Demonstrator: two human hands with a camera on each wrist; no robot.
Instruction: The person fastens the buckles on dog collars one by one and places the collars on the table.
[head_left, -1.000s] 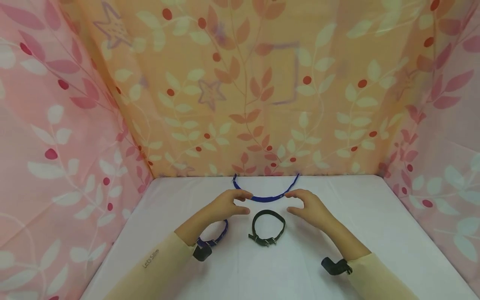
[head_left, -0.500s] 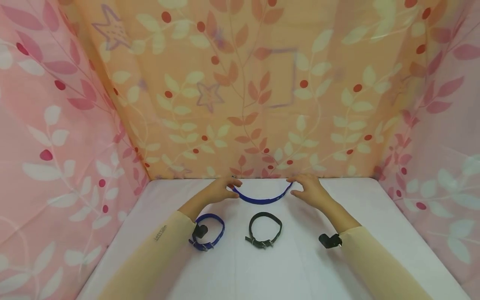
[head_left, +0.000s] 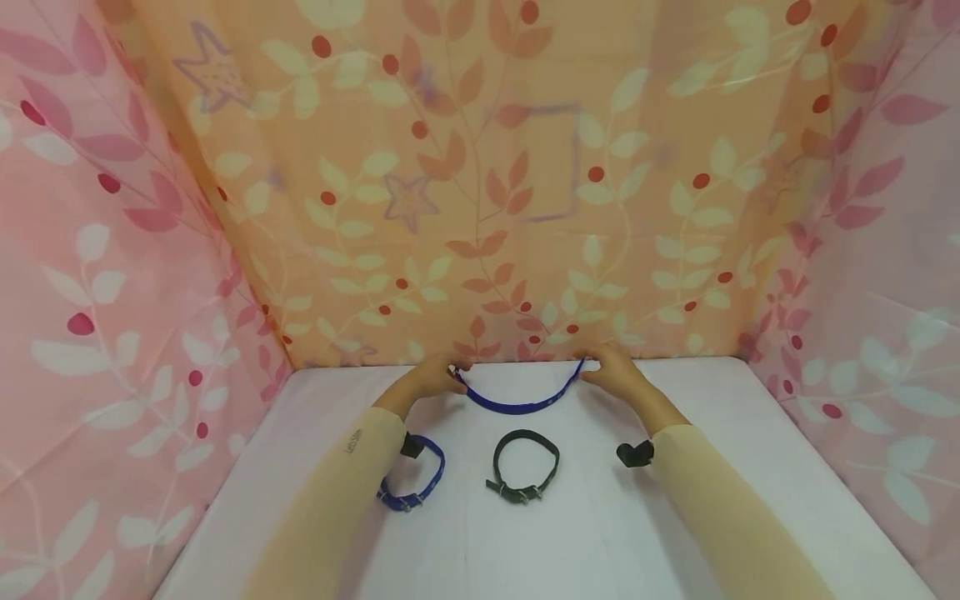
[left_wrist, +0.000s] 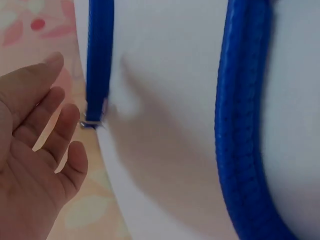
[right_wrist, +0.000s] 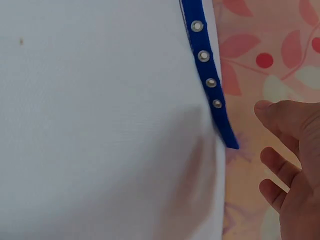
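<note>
An unbuckled blue collar [head_left: 517,409] lies in a U shape along the table's far edge. My left hand [head_left: 433,377] is at its left end; in the left wrist view the metal buckle [left_wrist: 91,123] sits just off the fingertips, which are loosely bent and hold nothing. At the other end is my right hand [head_left: 617,375]. The right wrist view has the strap's tip [right_wrist: 229,140], with metal eyelets above it, apart from the relaxed fingers. A dark buckled collar [head_left: 521,495] lies in the middle, and a blue buckled collar [head_left: 405,502] is partly behind my left sleeve.
The white tabletop [head_left: 510,550] ends at an orange leaf-patterned curtain [head_left: 450,275] at the back. Pink patterned curtains [head_left: 150,375] stand on both sides. Each wrist carries a small black camera [head_left: 636,454].
Both hands have moved outward and away from me, from over the blue collar's middle to its two ends. The view has tilted up slightly. The collars appear to stay in place.
</note>
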